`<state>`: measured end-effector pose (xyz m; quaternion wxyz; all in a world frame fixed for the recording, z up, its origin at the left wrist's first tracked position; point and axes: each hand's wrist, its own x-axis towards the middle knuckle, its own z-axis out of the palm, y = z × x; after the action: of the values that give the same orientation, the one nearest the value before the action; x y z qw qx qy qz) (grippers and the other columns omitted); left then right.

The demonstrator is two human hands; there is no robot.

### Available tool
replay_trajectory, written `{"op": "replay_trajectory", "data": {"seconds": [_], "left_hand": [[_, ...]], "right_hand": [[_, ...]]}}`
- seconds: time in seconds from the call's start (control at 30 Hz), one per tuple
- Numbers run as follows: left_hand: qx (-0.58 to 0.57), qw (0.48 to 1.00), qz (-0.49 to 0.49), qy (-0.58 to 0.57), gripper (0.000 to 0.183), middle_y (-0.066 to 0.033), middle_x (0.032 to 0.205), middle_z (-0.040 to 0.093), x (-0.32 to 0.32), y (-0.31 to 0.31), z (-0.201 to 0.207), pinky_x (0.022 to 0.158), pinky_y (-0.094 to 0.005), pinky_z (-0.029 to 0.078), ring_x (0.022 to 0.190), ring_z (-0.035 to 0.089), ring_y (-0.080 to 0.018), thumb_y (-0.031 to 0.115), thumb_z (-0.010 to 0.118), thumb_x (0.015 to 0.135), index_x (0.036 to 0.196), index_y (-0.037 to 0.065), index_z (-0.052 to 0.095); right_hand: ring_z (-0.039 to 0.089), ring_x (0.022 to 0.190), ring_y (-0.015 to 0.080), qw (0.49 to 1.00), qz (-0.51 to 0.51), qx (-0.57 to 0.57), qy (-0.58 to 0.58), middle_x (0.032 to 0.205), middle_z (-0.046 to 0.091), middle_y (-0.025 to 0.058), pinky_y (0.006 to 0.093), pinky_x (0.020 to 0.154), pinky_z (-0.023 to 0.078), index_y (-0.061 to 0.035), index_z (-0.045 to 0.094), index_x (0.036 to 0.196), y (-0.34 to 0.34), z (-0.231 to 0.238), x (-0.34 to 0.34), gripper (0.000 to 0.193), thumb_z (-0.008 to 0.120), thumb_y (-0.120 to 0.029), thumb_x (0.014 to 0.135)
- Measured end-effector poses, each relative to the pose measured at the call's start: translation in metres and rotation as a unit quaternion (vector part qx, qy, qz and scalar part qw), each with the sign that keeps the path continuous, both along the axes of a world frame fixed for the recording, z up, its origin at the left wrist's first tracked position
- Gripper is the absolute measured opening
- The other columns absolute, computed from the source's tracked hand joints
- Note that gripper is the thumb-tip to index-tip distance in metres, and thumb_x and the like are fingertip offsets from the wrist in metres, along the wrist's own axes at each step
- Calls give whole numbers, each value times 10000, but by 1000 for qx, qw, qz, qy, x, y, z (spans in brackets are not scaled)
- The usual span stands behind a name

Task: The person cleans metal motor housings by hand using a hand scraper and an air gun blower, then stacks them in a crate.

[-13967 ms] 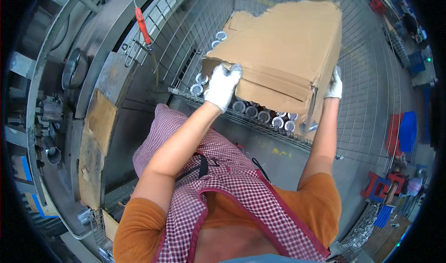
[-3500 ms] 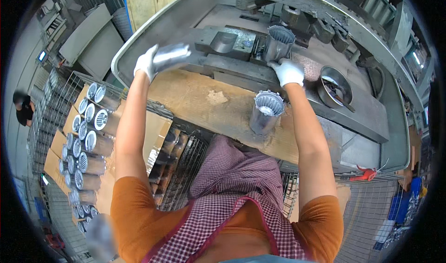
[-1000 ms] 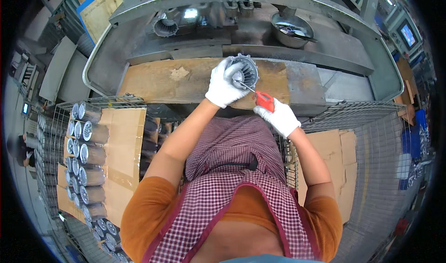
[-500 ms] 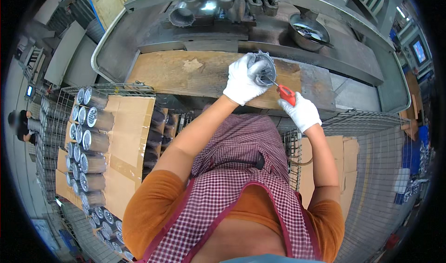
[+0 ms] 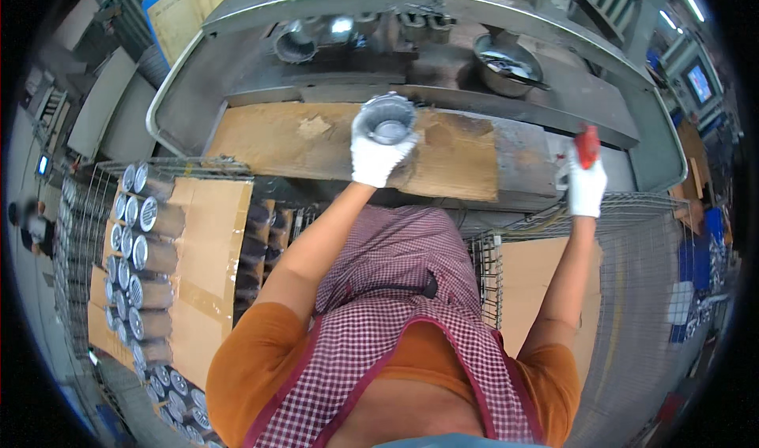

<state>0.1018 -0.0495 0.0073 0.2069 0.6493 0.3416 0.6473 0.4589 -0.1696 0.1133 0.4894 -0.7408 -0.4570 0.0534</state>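
In my gloved left hand [image 5: 371,162] is a grey cast-metal cup [image 5: 390,124], its hollow mouth facing up toward me. That hand is closed around the cup's side, above the worn wooden board [image 5: 261,136] at the front of the metal bench. My gloved right hand [image 5: 587,185], well off to the right past the board's end, is wrapped around a red air blow gun [image 5: 587,146]. Motion blurs the gun, and its thin nozzle cannot be made out. The gun and the cup are far apart.
On the left, a wire basket [image 5: 88,211] holds stacked metal cylinders [image 5: 154,254] beside cardboard [image 5: 207,250]. Another wire basket [image 5: 632,274] with cardboard stands right. A metal bowl [image 5: 510,84] and cast parts [image 5: 296,45] sit at the back. Far left is another person [image 5: 35,230].
The air blow gun has moved right, away from the cup, with my right hand. My left hand has shifted left, and the cup's mouth has turned from facing the gun to facing up.
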Motion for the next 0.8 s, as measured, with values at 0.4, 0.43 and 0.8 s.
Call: {"op": "replay_trajectory", "data": {"seconds": [0.4,0.43,0.8], "left_hand": [[-121,993,-1,17,642,-174,1377,528,-73,14,-10,988,-363,452,1203,556,-252,390,468,1043,1563,107,221],[-129,988,65,51,598,-225,1424,495,-89,23,-9,1072,-372,407,1269,528,-282,198,555,998,1522,49,310],[-308,875,283,245,414,-161,1190,679,-139,44,-28,965,-420,475,1111,630,-354,388,560,958,1177,58,683]], "right_hand": [[583,1174,364,927,-337,120,-110,1332,562,203,453,1027,435,-17,583,1311,-33,-86,111,634,745,-410,841],[583,1163,374,886,-390,153,-197,1337,554,205,459,1034,428,-6,579,1307,-29,-83,102,630,758,-382,833],[652,1006,360,901,-29,-75,-425,1118,686,161,457,866,520,-144,674,1209,139,-1,0,457,662,-455,874]]}}
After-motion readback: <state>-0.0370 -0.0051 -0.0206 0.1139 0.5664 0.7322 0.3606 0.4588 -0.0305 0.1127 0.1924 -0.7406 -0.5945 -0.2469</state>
